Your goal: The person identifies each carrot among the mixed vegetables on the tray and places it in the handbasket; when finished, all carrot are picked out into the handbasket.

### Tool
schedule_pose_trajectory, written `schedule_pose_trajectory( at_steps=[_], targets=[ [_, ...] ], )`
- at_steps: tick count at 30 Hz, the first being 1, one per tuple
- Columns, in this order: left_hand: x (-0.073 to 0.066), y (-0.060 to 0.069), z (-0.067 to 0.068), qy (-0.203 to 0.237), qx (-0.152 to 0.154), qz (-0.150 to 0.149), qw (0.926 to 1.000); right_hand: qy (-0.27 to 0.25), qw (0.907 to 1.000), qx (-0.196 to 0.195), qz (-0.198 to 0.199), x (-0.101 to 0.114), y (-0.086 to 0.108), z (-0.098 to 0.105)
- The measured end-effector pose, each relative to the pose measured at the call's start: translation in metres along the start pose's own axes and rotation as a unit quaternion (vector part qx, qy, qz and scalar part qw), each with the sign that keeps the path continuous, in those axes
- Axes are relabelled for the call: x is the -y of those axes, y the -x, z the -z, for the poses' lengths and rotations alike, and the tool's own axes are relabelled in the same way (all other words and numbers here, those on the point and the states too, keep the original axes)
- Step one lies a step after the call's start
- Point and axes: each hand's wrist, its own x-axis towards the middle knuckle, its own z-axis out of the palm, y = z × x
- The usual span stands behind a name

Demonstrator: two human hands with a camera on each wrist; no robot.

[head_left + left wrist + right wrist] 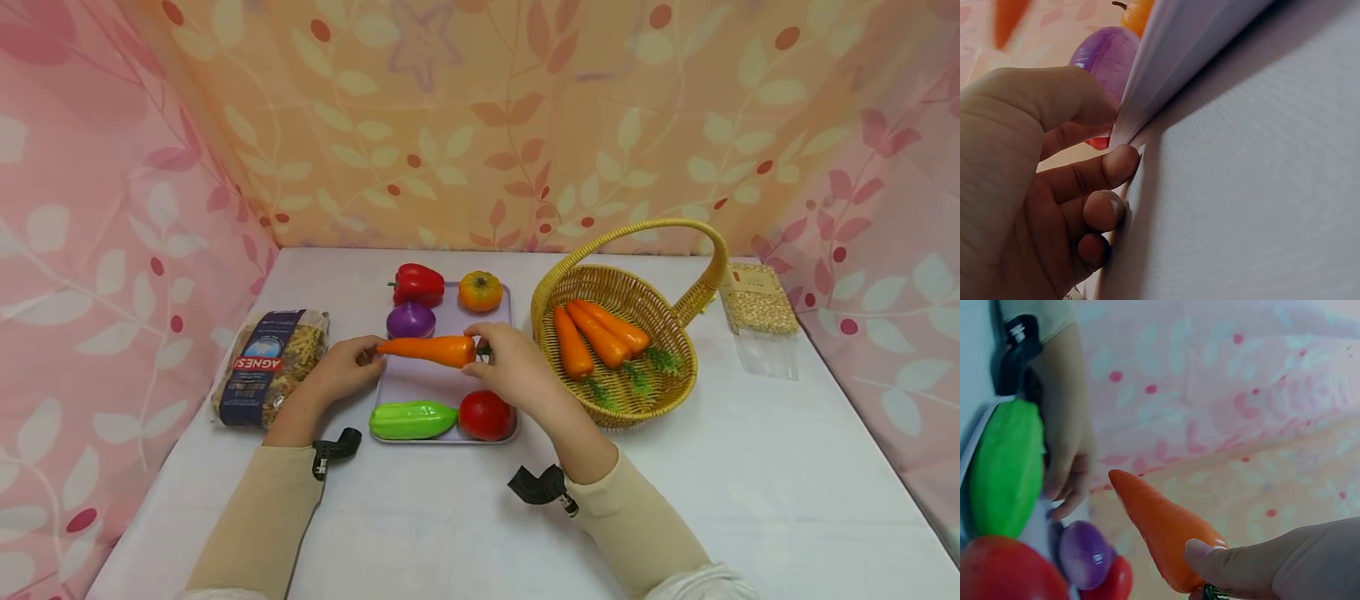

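My right hand (517,362) pinches an orange carrot (431,350) by its thick stem end, holding it level above the lilac tray (442,379). The carrot's tip points left. At the tray's left edge my left hand (1041,156) pinches the rim between thumb and forefinger, apart from the carrot in the right wrist view. On the tray lie a red bell pepper (420,285), a purple onion-like vegetable (411,321), a small orange pumpkin (481,292), a long green ridged vegetable (412,420) and a tomato (486,417).
Right of the tray stands a yellow wicker basket (693,375) with a tall handle, holding three carrots (600,337). A pasta bag (262,367) lies left of my left hand. Behind the basket, at the right, is a clear packet of grains (761,308). Patterned cloth surrounds the table.
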Motion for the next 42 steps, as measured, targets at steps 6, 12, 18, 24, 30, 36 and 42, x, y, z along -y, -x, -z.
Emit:
schedule_pose_trajectory(
  at_steps=[6, 12, 18, 24, 30, 36, 42],
  targets=[
    [-0.001, 0.001, 0.001, 0.008, 0.001, 0.001, 1.0, -0.055, 0.9976, -0.028, 0.032, 0.014, 0.024, 0.025],
    [0.001, 0.0, 0.001, 0.006, 0.008, 0.002, 0.9999, -0.106, 0.9917, -0.06, 0.041, 0.017, 0.047, 0.048],
    [0.0, 0.001, 0.001, 0.011, 0.005, 0.001, 0.9999, -0.131, 0.9844, -0.103, 0.056, 0.015, 0.066, 0.071],
    [-0.001, 0.002, 0.001, 0.01, 0.005, -0.002, 0.9999, -0.156, 0.9762, -0.144, 0.042, 0.007, 0.085, 0.093],
    [-0.001, 0.002, 0.001, 0.009, 0.005, -0.002, 0.9999, -0.181, 0.9623, -0.198, 0.047, -0.007, 0.106, 0.116],
    [-0.001, 0.001, 0.001, 0.01, 0.007, -0.001, 0.9999, -0.226, 0.9413, -0.244, 0.056, -0.031, 0.127, 0.137],
    [-0.001, -0.001, 0.0, 0.008, 0.008, 0.006, 0.9999, -0.347, 0.8912, -0.279, 0.087, -0.057, 0.144, 0.153]
  ],
)
